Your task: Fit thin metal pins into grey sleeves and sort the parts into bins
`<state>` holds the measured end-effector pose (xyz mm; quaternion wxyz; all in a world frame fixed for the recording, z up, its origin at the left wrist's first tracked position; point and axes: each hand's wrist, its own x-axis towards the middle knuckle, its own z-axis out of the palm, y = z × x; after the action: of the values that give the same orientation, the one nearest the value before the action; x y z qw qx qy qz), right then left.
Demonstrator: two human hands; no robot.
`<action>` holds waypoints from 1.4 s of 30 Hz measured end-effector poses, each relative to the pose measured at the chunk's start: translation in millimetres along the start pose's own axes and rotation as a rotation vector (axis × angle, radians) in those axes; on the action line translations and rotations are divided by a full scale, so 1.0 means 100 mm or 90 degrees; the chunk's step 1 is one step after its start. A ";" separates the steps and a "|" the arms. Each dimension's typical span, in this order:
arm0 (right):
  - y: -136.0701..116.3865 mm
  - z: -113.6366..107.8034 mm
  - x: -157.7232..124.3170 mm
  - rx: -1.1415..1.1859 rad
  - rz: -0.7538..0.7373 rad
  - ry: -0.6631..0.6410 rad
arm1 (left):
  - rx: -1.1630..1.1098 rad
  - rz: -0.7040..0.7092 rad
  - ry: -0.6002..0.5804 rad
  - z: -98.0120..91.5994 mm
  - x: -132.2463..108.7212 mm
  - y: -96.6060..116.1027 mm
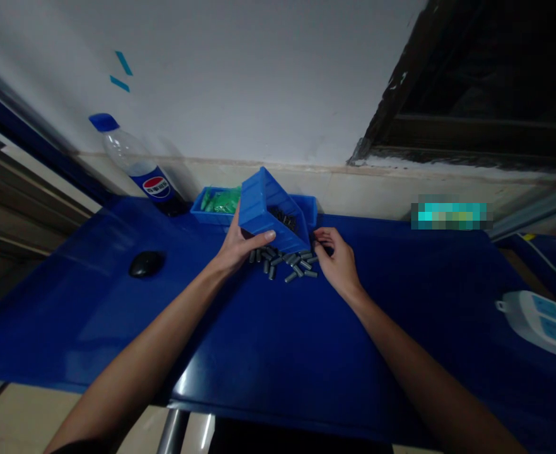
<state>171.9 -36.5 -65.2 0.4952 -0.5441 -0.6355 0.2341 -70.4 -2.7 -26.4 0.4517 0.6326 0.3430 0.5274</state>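
My left hand [240, 243] grips a blue plastic bin [255, 200] by its side, with the thumb along its edge. The bin is tilted down to the right, and small dark parts [284, 219] lie inside it. Below the bin, several short grey cylindrical pieces [297, 270] are spread on the blue tabletop [278, 340]. My right hand [338, 260] is at the bin's lower right corner, beside the pieces. Its fingers are curled in toward the thumb around something dark, too small to make out.
Behind the tilted bin stand a blue tray [211, 217] with green plastic packing [225, 200] and another blue bin [308, 205]. A Pepsi bottle [138, 165] leans at the back left. A black mouse [146, 264] lies left; a white-and-blue device [545, 321] lies right.
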 end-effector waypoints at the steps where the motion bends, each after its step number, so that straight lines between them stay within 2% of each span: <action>1: -0.02 0.00 -0.02 -0.028 -0.010 -0.017 | 0.020 0.010 0.001 -0.03 -0.03 0.01; 5: -0.16 0.03 -0.12 -0.142 -0.073 -0.069 | 0.098 0.039 -0.017 -0.11 -0.10 0.05; 9: -0.24 0.12 -0.20 -0.283 -0.112 -0.085 | 0.078 0.041 -0.015 -0.12 -0.13 0.04; 13: -0.21 0.12 -0.21 -0.346 -0.112 -0.088 | 0.060 0.022 -0.011 -0.10 -0.15 0.04; 20: -0.21 0.11 -0.20 -0.418 -0.093 -0.088 | 0.067 -0.010 -0.040 -0.02 -0.15 0.17; 27: -0.12 0.09 -0.16 -0.371 -0.072 -0.068 | 0.113 -0.010 -0.071 0.08 -0.14 0.24; 34: -0.16 0.17 -0.10 -0.199 -0.011 -0.012 | 0.165 0.015 -0.086 0.23 -0.09 0.28; 42: -0.14 0.21 -0.16 -0.187 -0.037 0.013 | 0.346 0.076 -0.101 0.35 0.02 0.35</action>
<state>145.5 -50.2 -67.6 0.4232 -0.5948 -0.6731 0.1186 -36.8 -20.5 5.4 0.2593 0.7888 0.3975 0.3907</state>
